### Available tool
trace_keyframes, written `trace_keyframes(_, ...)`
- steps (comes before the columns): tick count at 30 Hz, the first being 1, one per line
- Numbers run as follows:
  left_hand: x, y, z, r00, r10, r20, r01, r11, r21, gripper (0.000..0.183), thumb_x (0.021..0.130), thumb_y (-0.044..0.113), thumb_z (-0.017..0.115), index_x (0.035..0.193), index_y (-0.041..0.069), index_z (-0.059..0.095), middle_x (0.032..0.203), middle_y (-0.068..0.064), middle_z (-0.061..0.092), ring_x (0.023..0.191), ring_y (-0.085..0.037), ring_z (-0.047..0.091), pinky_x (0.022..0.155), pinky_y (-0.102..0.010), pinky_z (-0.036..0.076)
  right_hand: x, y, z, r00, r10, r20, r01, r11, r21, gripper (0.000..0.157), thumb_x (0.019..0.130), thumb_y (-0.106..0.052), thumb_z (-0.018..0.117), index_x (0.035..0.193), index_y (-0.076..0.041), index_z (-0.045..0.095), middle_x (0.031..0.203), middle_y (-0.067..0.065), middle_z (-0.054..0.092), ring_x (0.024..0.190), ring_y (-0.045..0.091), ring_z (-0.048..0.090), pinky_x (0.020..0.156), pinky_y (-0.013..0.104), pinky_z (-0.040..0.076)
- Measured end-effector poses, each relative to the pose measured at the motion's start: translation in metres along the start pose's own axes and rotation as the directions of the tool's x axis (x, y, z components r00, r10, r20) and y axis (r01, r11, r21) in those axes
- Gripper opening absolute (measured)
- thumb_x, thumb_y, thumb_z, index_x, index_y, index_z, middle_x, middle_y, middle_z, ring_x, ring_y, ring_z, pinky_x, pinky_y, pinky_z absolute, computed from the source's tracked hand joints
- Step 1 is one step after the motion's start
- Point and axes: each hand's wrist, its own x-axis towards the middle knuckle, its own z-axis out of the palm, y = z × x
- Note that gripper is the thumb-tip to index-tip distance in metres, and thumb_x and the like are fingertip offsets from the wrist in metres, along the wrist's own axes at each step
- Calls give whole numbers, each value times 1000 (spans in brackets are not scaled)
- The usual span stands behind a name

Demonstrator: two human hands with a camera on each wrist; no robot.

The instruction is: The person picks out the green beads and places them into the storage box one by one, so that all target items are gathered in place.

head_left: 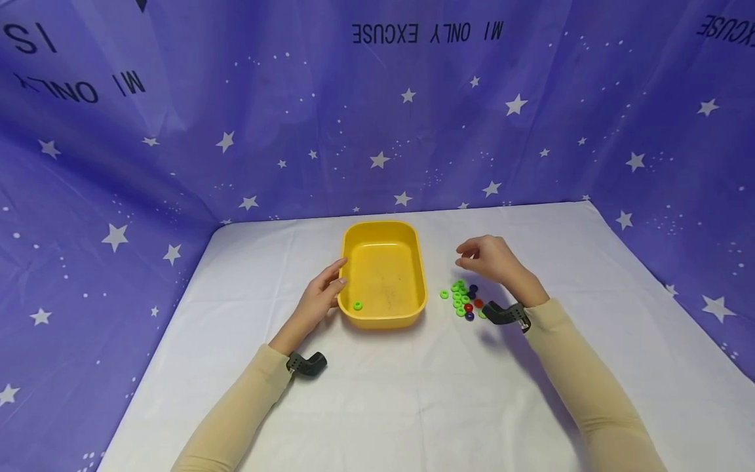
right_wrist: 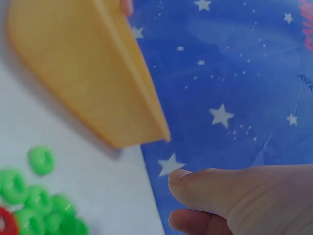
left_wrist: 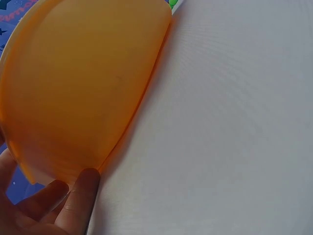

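On the white cloth stands a yellow plastic bin (head_left: 383,319), with one green ring (head_left: 358,305) at its near left inside corner. My left hand (head_left: 318,298) touches the bin's left side, fingertips at the rim and outer wall; in the left wrist view its fingers (left_wrist: 83,196) press against that wall. Right of the bin lies a loose cluster of small rings: green rings (head_left: 457,296), red rings (head_left: 478,303) and dark blue rings (head_left: 469,316). Above and behind the cluster, my right hand (head_left: 486,255) hovers with fingers loosely bent and thumb apart; nothing shows between them.
Purple-blue curtains (head_left: 330,131) with white stars and lettering hang behind and at both sides. The white tablecloth (head_left: 377,393) covers the table. A black wrist mount (head_left: 504,313) on the right arm overlaps the cluster's right edge in the head view.
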Motion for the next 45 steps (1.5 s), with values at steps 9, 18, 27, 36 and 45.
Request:
trace_keyframes(9,1,-2,0,1000,8,-7,-8,1000,-11,53,108,28,50,159,23,37,159,-22,39,134,-41,53,89,-31,64,-11,23,16,1000,3,24,-3,1000,-5,27,88,-13,74,110,3,76,94,15,77,82,24,67,72,33,55)
trace_keyframes(18,1,-3,-1,1000,10,-9,-10,1000,-13,53,108,28,50,159,22,37,159,-22,39,135,-41,53,87,-28,64,-16,34,30,998,10,54,-11,1000,21,26,89,-12,75,110,3,76,93,14,77,79,20,66,68,27,53)
trace_keyframes(27,1,-3,-1,1000,8,-6,-8,1000,-4,53,108,30,51,159,24,37,160,-21,40,134,-40,54,88,-30,64,-14,38,37,996,35,85,-36,999,15,27,89,-11,74,112,3,75,97,15,77,83,21,67,75,35,58)
trace_keyframes(36,3,-1,0,1000,-20,-1,20,1000,0,54,108,26,49,160,22,35,160,-21,39,135,-40,53,88,-30,64,-15,38,42,993,52,103,-53,999,12,26,89,-10,74,113,1,76,102,15,75,84,21,62,75,35,55)
trace_keyframes(45,-16,34,1,999,-32,15,31,999,21,54,108,21,49,160,15,35,159,-26,38,136,-42,52,89,-28,64,-15,39,45,994,43,98,-43,999,-2,25,88,-11,76,112,-2,77,96,11,71,79,19,56,67,26,46)
